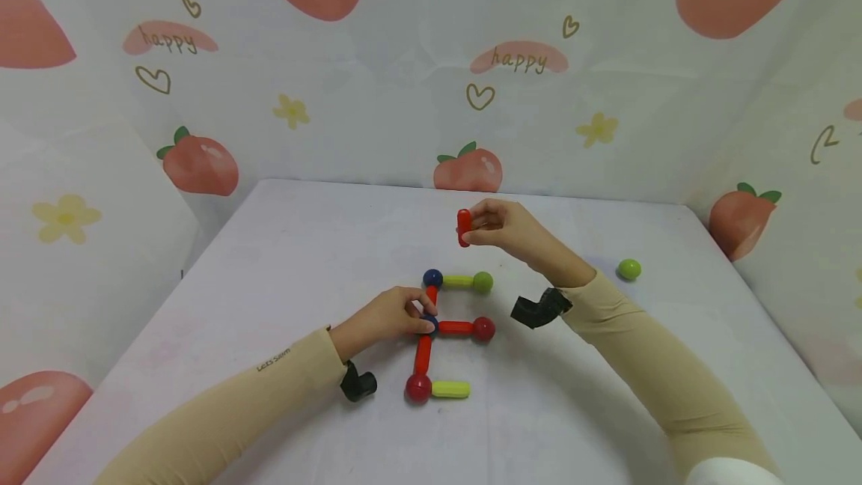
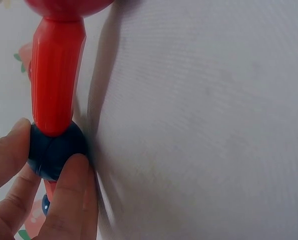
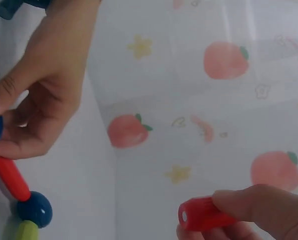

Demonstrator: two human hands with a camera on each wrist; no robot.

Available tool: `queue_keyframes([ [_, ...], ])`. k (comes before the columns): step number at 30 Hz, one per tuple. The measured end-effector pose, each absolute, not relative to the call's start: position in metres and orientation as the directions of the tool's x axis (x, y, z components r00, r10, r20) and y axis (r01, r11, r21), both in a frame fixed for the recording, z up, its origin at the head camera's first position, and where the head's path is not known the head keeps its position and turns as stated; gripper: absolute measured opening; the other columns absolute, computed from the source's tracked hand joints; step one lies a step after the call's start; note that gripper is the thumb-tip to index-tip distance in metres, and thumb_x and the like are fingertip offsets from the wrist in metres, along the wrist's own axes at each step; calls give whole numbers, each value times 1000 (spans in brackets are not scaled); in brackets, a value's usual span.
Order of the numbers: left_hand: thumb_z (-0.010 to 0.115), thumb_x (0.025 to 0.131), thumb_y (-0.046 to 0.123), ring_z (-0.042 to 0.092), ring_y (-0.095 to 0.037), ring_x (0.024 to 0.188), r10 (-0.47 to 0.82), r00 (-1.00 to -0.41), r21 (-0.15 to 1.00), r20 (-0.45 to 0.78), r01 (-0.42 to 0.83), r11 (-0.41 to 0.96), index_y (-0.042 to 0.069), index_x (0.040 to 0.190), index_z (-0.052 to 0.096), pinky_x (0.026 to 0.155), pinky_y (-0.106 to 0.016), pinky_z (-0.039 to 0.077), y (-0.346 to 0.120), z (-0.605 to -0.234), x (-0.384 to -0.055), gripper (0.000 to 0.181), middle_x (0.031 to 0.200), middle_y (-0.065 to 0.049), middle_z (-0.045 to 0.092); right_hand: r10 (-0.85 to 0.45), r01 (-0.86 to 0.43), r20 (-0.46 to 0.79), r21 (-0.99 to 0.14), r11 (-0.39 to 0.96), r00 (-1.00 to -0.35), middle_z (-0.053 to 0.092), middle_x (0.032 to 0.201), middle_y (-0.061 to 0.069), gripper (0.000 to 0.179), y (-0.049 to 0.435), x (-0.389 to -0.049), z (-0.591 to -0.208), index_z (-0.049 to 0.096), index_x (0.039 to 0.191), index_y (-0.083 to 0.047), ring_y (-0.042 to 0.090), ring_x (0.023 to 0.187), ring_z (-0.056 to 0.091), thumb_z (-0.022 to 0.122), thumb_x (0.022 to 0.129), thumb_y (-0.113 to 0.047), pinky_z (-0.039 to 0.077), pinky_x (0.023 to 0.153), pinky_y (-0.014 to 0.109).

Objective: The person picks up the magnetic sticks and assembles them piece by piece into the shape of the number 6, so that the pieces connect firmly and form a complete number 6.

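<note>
On the table lies a joined figure of rods and balls, shaped like a letter E. My left hand (image 1: 393,313) pinches its middle blue ball (image 2: 56,150) between thumb and fingers. A red rod (image 2: 58,75) runs from that ball to a larger red ball (image 1: 418,388), which also bears a yellow-green rod (image 1: 451,390). Another red rod (image 1: 455,328) leads right to a red ball (image 1: 483,329). The far blue ball (image 1: 433,278) joins a short yellow-green rod ending in a green ball (image 1: 483,282). Raised beyond the figure, my right hand (image 1: 501,227) holds a loose red rod (image 3: 203,214) by thumb and fingers.
A loose green ball (image 1: 629,269) lies on the white table (image 1: 303,245) at the right, beyond the right forearm. Black wrist-camera mounts (image 1: 539,308) hang by both wrists. A fruit-printed cloth (image 1: 390,96) stands behind the table.
</note>
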State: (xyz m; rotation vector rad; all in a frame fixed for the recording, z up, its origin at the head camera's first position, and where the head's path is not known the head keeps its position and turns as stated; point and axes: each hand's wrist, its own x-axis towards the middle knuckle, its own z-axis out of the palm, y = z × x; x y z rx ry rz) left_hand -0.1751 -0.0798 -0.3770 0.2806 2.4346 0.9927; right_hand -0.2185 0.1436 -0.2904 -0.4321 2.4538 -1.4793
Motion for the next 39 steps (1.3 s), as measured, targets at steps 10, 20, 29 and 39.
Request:
queue_keyframes([
  [10, 74, 80, 21, 54, -16, 73, 352, -861, 689, -367, 2, 725, 21, 97, 66, 59, -23, 44, -79, -376, -175, 19, 82, -4, 59, -385, -84, -78, -918, 388, -920, 59, 109, 14, 39, 163, -190, -300, 50, 120, -11, 21, 93, 66, 66, 85, -15, 54, 86, 40],
  [20, 74, 80, 20, 54, -16, 74, 355, -863, 691, -361, 8, 723, 21, 97, 67, 60, -23, 44, -79, -377, -175, 19, 83, -4, 59, -393, -7, -157, -923, 385, -906, 56, 105, 15, 39, 180, -164, -327, 49, 120, -7, 21, 89, 67, 65, 86, -15, 55, 83, 41],
  [29, 74, 80, 21, 54, -16, 74, 352, -863, 686, -362, 9, 727, 21, 97, 66, 61, -23, 44, -79, -377, -175, 19, 82, -4, 59, -419, 46, -213, -927, 373, -883, 56, 99, 13, 41, 189, -143, -351, 46, 122, -2, 19, 85, 67, 64, 86, -11, 57, 78, 36],
  [39, 74, 79, 20, 54, -16, 73, 341, -864, 682, -370, -3, 731, 21, 97, 66, 61, -23, 43, -79, -375, -175, 20, 82, -4, 59, -417, 144, -324, -902, 407, -849, 56, 89, 7, 37, 188, -122, -385, 48, 116, -1, 16, 78, 63, 64, 84, -13, 55, 70, 29],
])
